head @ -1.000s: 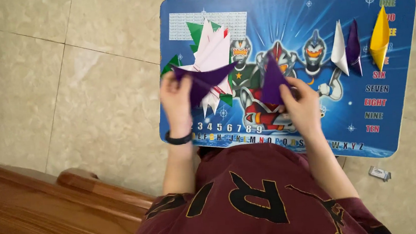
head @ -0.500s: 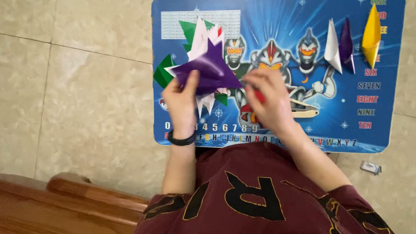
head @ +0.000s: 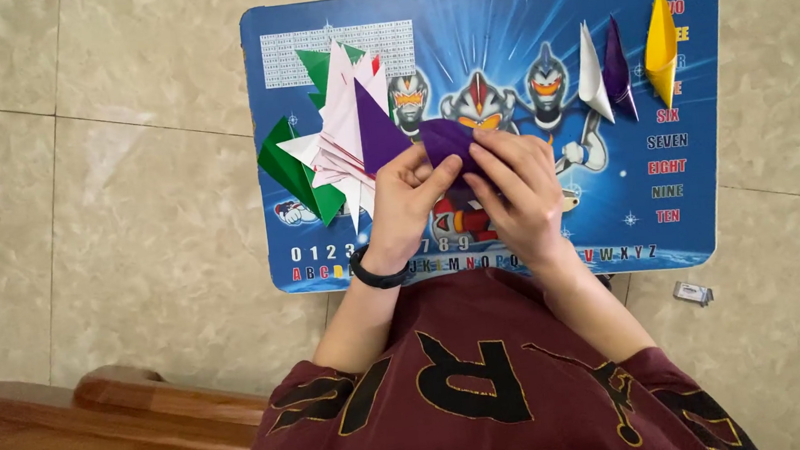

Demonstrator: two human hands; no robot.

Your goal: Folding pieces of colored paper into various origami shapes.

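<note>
Both our hands now meet over the middle of the blue picture-printed counter [head: 497,14], pinching one folded purple paper piece [head: 446,142] between them; half a second back that paper was spread wider and sat further toward our left side, and a second ago we held it stretched apart, one purple end in each hand. Left hand [head: 407,200], black band on its wrist, has its fingers [head: 434,176] clenched on the near-left edge of the purple paper. Right hand [head: 517,186] has its fingers [head: 490,154] curled over the right half, pressing it down onto the counter; earlier that hand was lower and further right. The purple piece has gone from a wide pointed shape to a small compact fold, mostly covered by our fingers, so we cannot tell its exact outline. Pile of folded white, green and purple paper sheets [head: 334,134] sits just left of our left hand, touching it at the purple tip; same place on the counter as before. Three upright folded paper shapes stay at the counter's far right: white one [head: 591,73], dark purple one [head: 615,66], yellow one [head: 661,43], just beside each other. Counter stands on a beige tiled floor [head: 126,181]; brown wooden furniture edge [head: 100,435] at lower left.
</note>
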